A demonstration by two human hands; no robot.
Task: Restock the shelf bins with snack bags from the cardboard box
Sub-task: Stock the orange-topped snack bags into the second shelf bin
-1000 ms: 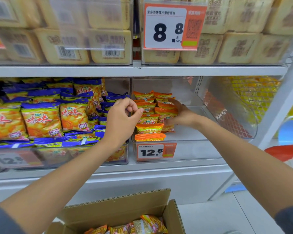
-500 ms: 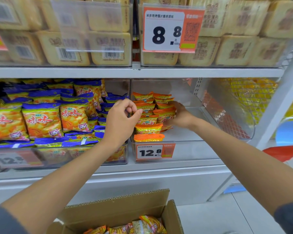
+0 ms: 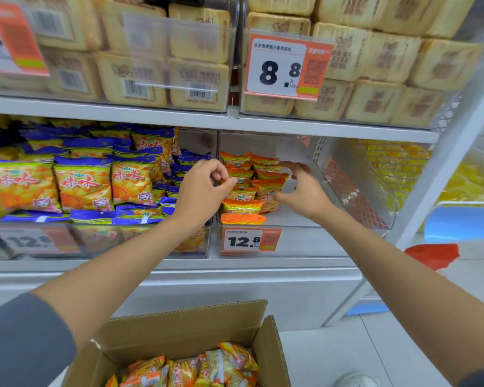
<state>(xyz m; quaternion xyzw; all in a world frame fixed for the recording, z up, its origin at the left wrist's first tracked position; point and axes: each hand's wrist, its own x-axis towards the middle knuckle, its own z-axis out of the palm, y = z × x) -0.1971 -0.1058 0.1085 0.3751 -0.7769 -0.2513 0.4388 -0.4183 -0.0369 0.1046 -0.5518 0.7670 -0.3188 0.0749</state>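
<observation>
Head view. Orange snack bags [image 3: 249, 188] stand in rows at the left of the clear shelf bin [image 3: 319, 243]. Left hand [image 3: 204, 188] is at the bin's left wall, fingers curled, thumb against forefinger; whether it pinches a bag cannot be told. Right hand [image 3: 302, 191] is spread, fingers loose, just right of the rows. The cardboard box [image 3: 185, 331], near, holds more bags [image 3: 207, 367].
</observation>
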